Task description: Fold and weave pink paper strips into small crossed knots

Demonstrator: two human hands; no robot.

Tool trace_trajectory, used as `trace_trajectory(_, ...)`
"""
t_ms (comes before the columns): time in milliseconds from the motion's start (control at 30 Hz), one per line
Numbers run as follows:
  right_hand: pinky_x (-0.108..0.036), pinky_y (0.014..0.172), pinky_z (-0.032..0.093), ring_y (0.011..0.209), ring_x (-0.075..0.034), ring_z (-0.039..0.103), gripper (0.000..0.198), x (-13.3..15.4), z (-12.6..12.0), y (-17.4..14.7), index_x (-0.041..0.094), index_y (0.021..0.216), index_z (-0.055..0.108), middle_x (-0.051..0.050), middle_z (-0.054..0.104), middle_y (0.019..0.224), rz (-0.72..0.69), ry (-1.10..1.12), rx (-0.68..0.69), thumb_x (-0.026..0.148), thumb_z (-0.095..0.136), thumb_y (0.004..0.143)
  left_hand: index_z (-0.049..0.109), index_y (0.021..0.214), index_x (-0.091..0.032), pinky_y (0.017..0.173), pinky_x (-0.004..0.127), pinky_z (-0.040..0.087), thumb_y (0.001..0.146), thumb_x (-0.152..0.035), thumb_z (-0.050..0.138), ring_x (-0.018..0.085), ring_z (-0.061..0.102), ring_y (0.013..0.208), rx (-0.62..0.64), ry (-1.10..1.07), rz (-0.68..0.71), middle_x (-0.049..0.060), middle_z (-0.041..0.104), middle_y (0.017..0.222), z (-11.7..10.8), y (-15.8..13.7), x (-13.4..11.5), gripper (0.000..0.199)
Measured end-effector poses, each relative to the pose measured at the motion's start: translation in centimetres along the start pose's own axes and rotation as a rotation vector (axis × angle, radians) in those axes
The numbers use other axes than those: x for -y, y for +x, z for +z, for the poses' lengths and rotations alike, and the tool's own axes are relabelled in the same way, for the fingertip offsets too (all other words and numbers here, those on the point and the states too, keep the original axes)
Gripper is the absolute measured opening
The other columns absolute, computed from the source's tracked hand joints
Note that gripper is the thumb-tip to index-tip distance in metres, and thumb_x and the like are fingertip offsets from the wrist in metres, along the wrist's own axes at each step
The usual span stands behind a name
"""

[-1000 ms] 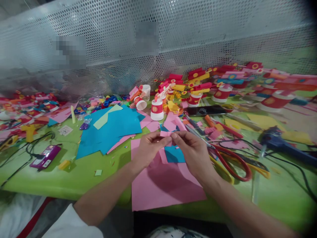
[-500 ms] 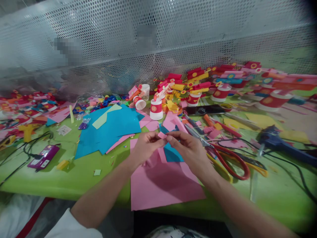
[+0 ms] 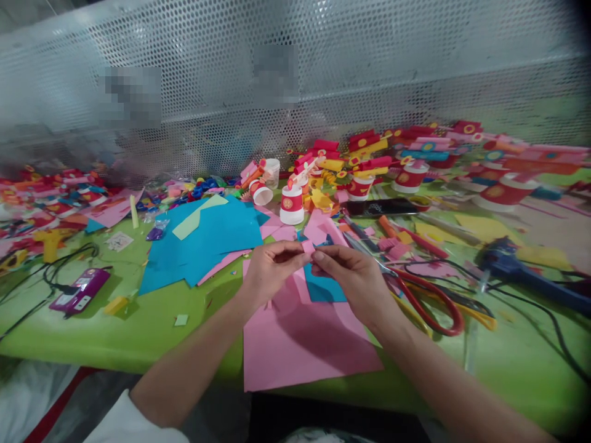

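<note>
A small pink foam or paper piece [image 3: 308, 247] is pinched between the fingertips of my left hand [image 3: 277, 266] and my right hand [image 3: 353, 274]. Both hands are closed, their tips almost meeting. Below them a large pink sheet [image 3: 309, 351] lies at the table's front edge, with pink strips and part of a blue sheet [image 3: 325, 288] on its far side. Scissors with red handles [image 3: 431, 301] rest just right of my right hand. A white paper cup with a red band [image 3: 292, 206] stands upside down beyond my hands.
Blue sheets [image 3: 207, 240] cover the left middle of the green table [image 3: 161, 338]. A purple power strip [image 3: 82, 290] with black cables lies left. At the right are a blue glue gun [image 3: 530, 271] and its cord. Decorated cups [image 3: 410, 177] line the back before a perforated metal panel [image 3: 323, 61].
The small pink piece has turned more upright between my fingertips, and it shifted slightly right. The fingers of my right hand have curled in a little. The table items lie as before.
</note>
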State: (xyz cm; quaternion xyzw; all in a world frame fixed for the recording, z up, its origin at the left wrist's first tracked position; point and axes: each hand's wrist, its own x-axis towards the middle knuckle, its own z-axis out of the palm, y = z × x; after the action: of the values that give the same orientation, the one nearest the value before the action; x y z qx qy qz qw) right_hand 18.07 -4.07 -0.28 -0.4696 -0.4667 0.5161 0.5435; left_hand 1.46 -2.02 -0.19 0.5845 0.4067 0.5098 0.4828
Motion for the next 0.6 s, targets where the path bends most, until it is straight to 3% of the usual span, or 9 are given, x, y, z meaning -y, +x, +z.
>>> trace_trajectory(167, -0.033, 0.076, 0.060, 0.071, -0.015, 0.067, 0.030, -0.02, 0.05, 0.07, 0.019, 0.086, 0.079, -0.003, 0.073, 0.079, 0.062, 0.075, 0.012, 0.043, 0.088, 0.069, 0.080, 0.089, -0.020, 0.077, 0.032, 0.057, 0.070, -0.035, 0.086, 0.018, 0.069, 0.080, -0.021, -0.075, -0.018, 0.004, 0.076, 0.086, -0.01, -0.10, 0.07, 0.024)
trace_trajectory(400, -0.034, 0.078, 0.060, 0.073, -0.016, 0.067, 0.028, 0.20, 0.00, -0.17, 0.019, 0.087, 0.080, -0.003, 0.073, 0.079, 0.073, 0.103, 0.031, 0.041, 0.087, 0.071, 0.081, 0.095, -0.025, 0.075, 0.029, 0.056, 0.081, -0.030, 0.078, 0.016, 0.068, 0.083, 0.044, 0.004, 0.135, 0.004, 0.076, 0.088, -0.06, -0.37, -0.29, 0.015)
trace_trajectory(600, -0.035, 0.076, 0.060, 0.074, -0.017, 0.067, 0.028, 0.33, 0.02, -0.24, 0.020, 0.084, 0.080, -0.004, 0.073, 0.079, 0.073, 0.122, 0.015, 0.041, 0.089, 0.069, 0.081, 0.094, -0.027, 0.075, 0.029, 0.056, 0.083, -0.029, 0.078, 0.017, 0.068, 0.089, 0.085, 0.028, 0.203, 0.005, 0.077, 0.095, -0.22, -0.38, -0.63, 0.013)
